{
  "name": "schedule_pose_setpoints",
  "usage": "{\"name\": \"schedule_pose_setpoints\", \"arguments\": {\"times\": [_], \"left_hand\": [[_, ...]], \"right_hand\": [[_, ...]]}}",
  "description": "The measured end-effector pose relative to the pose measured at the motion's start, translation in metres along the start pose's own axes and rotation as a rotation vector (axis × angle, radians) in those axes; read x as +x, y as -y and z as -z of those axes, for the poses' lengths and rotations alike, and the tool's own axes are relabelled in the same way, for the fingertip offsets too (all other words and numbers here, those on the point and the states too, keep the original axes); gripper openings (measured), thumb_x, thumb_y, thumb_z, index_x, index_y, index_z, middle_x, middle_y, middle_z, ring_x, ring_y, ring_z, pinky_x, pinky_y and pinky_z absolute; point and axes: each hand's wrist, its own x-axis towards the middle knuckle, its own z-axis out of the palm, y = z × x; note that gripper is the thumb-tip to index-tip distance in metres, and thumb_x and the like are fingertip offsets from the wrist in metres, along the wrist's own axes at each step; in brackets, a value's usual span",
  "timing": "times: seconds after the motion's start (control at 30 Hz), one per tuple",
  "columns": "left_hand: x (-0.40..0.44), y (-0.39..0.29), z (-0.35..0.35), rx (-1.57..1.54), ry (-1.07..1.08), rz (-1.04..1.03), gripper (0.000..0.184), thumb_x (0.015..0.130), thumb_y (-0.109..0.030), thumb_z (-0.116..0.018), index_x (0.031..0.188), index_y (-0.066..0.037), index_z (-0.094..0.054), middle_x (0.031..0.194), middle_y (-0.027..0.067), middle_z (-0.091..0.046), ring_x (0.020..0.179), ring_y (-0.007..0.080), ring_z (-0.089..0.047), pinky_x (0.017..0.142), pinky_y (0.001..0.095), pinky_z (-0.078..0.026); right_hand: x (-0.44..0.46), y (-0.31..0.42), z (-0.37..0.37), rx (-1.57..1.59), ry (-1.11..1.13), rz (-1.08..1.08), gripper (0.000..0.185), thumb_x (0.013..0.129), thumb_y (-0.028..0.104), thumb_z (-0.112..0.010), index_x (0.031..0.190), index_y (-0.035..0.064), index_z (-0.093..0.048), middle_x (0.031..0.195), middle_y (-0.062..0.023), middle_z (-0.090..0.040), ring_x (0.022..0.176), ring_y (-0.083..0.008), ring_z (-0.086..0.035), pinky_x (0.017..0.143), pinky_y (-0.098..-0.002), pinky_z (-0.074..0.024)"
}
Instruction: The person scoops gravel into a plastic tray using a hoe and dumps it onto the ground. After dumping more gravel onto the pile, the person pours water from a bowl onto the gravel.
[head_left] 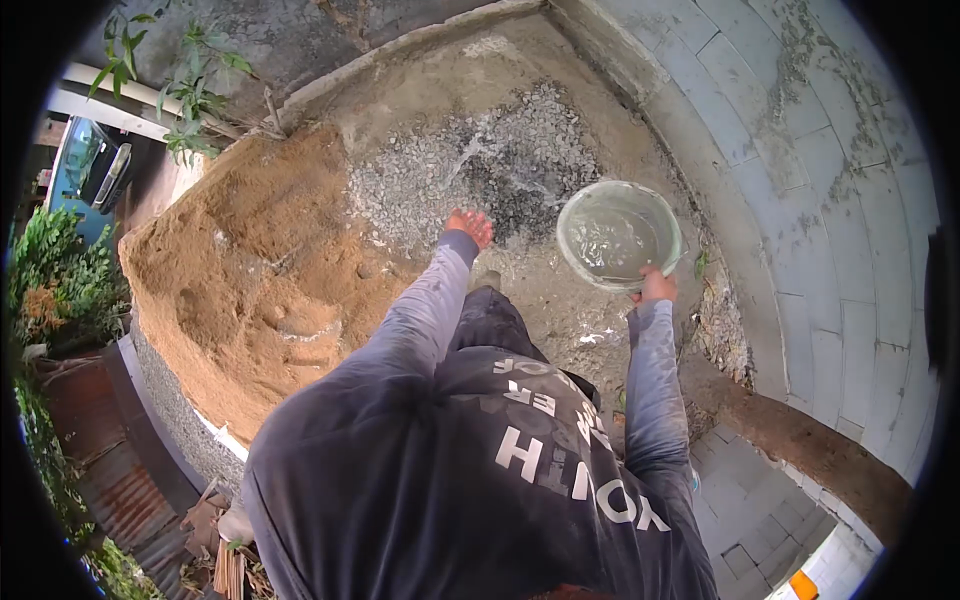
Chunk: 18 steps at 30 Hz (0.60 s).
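Observation:
My right hand (656, 285) grips the near right rim of a pale bucket (567, 232). Greyish liquid (620, 238) with a rippled, shiny surface lies inside it. My left hand (472, 228) reaches out over the near edge of a gravel patch (400, 185), its fingers apart and nothing in them. Part of the gravel is dark and looks wet, and pale streaks that look like splashed water (465, 155) cross it. The bucket stands to the right of the gravel; whether its base rests on the ground is hidden.
A large mound of brown sand (250, 280) lies to the left. Grey block paving (830, 240) runs along the right behind a low concrete kerb (710, 195). A log (800, 435) lies at lower right. Leafy branches (195, 100) hang at upper left, near a parked vehicle (90, 175).

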Motion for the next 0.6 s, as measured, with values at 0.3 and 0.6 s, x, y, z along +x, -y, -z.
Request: {"name": "schedule_pose_setpoints", "arguments": {"times": [0.3, 0.6], "left_hand": [[0.120, 0.016, -0.260, 0.163, 0.491, 0.147, 0.049, 0.095, -0.043, -0.030, 0.125, -0.008, -0.046, 0.130, 0.0118, -0.049, 0.119, 0.0288, -0.045, 0.104, 0.0421, -0.031], [0.087, -0.117, -0.296, 0.529, 0.369, -0.313, 0.067, 0.093, -0.056, -0.029, 0.143, -0.012, -0.025, 0.146, 0.0089, -0.032, 0.131, 0.0319, -0.033, 0.106, 0.0460, -0.025]], "right_hand": [[0.029, 0.144, -0.113, -0.107, -0.131, 0.108, 0.044, 0.072, 0.017, -0.062, 0.115, 0.0081, -0.054, 0.092, -0.0111, -0.063, 0.067, -0.0239, -0.063, 0.042, -0.0321, -0.0497], [0.102, 0.103, -0.124, 0.271, -0.013, -0.163, 0.050, 0.081, 0.016, -0.058, 0.124, -0.0057, -0.042, 0.108, -0.0226, -0.058, 0.077, -0.0351, -0.066, 0.043, -0.0385, -0.0575]]}}
